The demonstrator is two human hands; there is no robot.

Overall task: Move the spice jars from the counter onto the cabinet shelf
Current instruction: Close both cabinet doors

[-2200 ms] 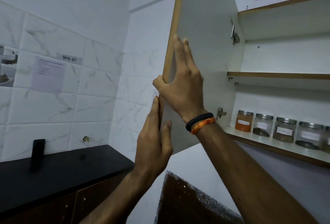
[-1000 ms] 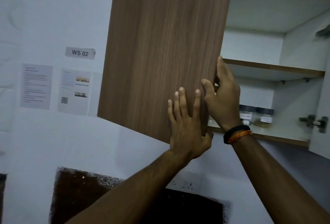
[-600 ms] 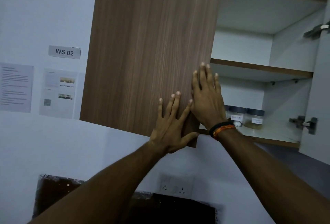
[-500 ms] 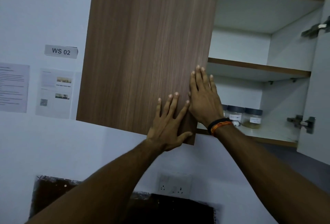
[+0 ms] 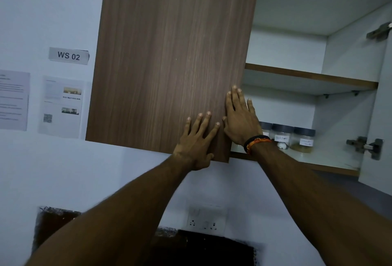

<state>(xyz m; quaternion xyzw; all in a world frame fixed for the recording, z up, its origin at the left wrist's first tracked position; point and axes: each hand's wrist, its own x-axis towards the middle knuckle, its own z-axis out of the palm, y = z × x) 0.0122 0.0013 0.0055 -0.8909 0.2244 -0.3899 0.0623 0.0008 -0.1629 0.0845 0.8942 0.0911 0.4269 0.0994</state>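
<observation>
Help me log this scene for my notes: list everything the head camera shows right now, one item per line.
cabinet door: one, brown wood grain, left half of the cabinet
spice jars: three visible, clear with dark lids and white labels, bottom shelf
upper shelf: one, white with wood edge, nothing seen on it
right door: one, white inside, swung open, two metal hinges
WS 02 sign: one, grey, wall left of the cabinet
papers: two, white, below the sign
wall socket: one, white, under the cabinet
wristbands: black and orange, right wrist
left hand: fingers spread flat on the brown door
right hand: fingers straight, at that door's free edge
</observation>
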